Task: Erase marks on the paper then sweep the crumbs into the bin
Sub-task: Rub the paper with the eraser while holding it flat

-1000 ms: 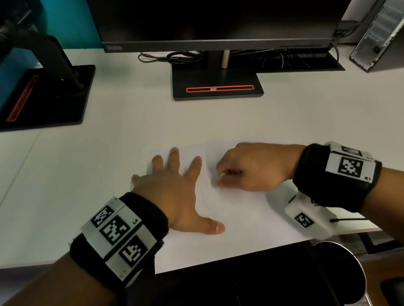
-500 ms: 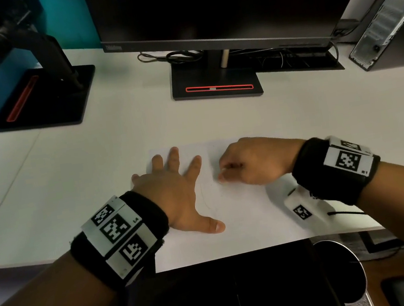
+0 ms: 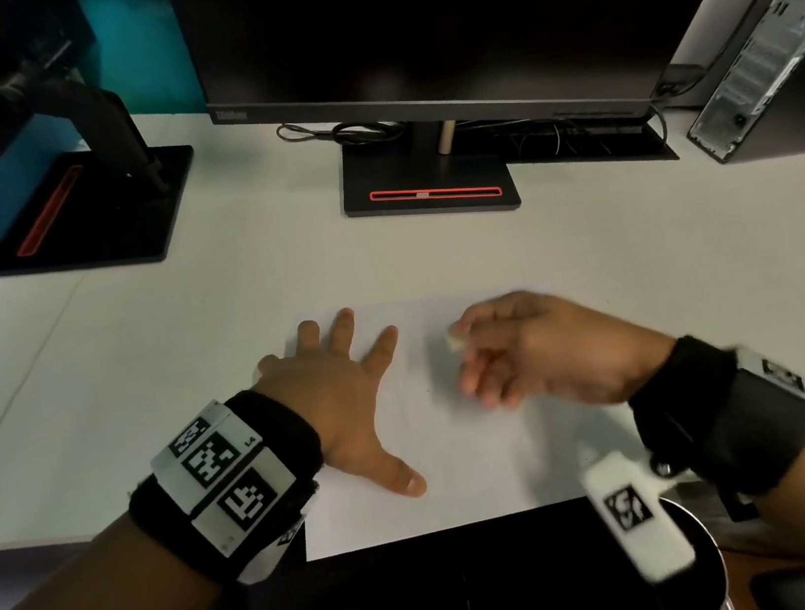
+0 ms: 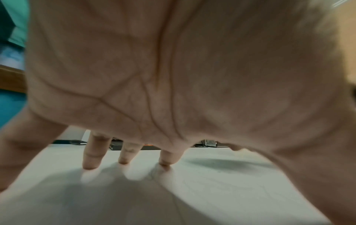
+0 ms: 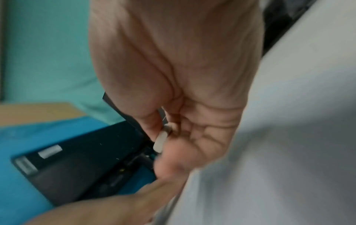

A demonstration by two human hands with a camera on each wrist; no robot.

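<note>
White paper point(image 3: 473, 491) on a white desk point(image 3: 187, 335); black monitor stand point(image 3: 429, 182) with a red stripe.

Paper point(image 3: 468, 492) on desk point(image 3: 140, 367), before monitor point(image 3: 427, 17)

The right hand point(image 3: 546, 351), knuckles-up and pressed low on the paper point(image 3: 463, 456) half a second ago, has lifted clear and rolled palm-inward, blurred in motion. The small white eraser point(image 3: 456, 342), earlier tucked against the sheet, now shows pinched between thumb and forefinger, while the other fingers point(image 3: 486, 381) have loosened and spread.
</note>
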